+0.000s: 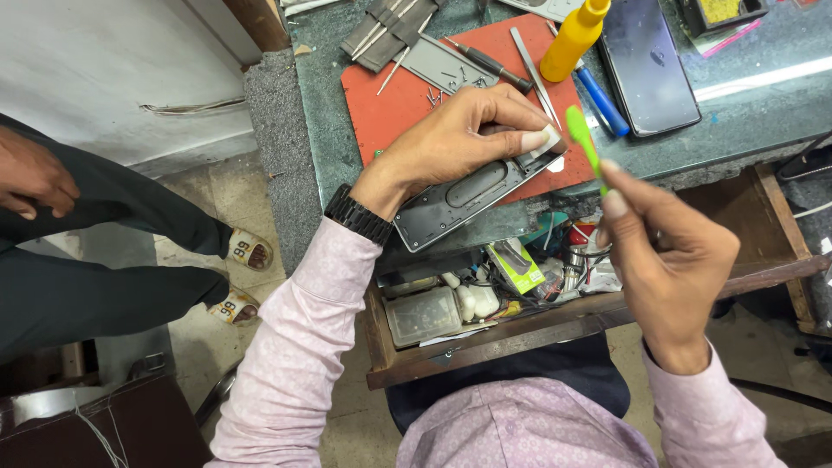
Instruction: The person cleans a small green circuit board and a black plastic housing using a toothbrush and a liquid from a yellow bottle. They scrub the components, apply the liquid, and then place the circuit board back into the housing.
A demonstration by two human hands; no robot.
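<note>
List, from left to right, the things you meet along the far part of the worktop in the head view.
Grey tool pouch → black-handled screwdriver → yellow bottle → blue pen → dark phone lying flat → small black tray with a yellow pad.

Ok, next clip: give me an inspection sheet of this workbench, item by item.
Surface: green stone counter with a red mat on it.
Job's things: dark grey device casing on the mat's front edge; green brush.
Clutter: yellow bottle, black phone, screwdriver, blue pen, loose screws; open drawer full of parts.
Grippers: left hand presses on the casing; right hand holds the brush.
Cables: tangled wires in the drawer.
Surroundings: another person seated at left.
</note>
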